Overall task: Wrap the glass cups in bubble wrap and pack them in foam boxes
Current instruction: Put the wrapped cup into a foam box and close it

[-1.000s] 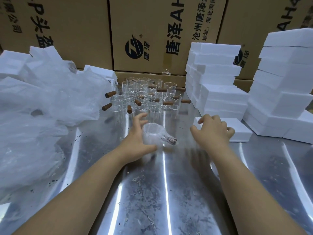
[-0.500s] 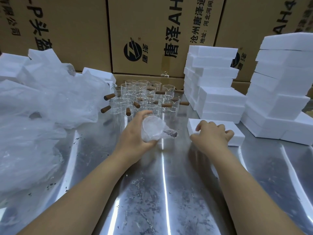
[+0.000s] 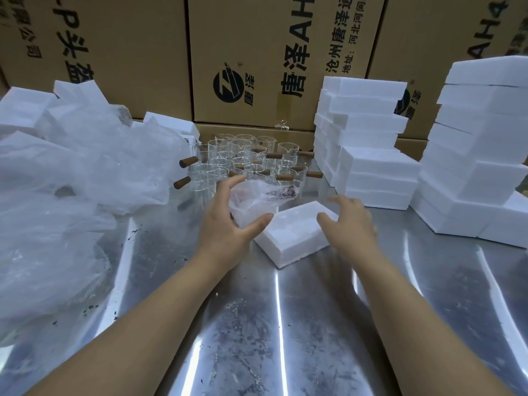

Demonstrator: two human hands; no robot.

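Note:
My left hand (image 3: 228,224) grips a glass cup wrapped in bubble wrap (image 3: 254,200), held just above the metal table (image 3: 257,324); its wooden handle shows through the wrap on the right. Right beside it lies a white foam box (image 3: 288,235), turned at an angle. My right hand (image 3: 348,221) rests on the box's right end with its fingers curled over it. Behind them stand several bare glass cups with wooden handles (image 3: 243,161).
A big heap of bubble wrap (image 3: 71,178) covers the table's left side, with foam pieces behind it. Two tall stacks of foam boxes (image 3: 368,144) (image 3: 480,150) stand at the right. Printed cardboard cartons (image 3: 271,58) wall off the back.
My right hand has dragged the foam box from beside the stacks toward the middle and turned it. My left hand has lifted the wrapped cup and brought it next to the box.

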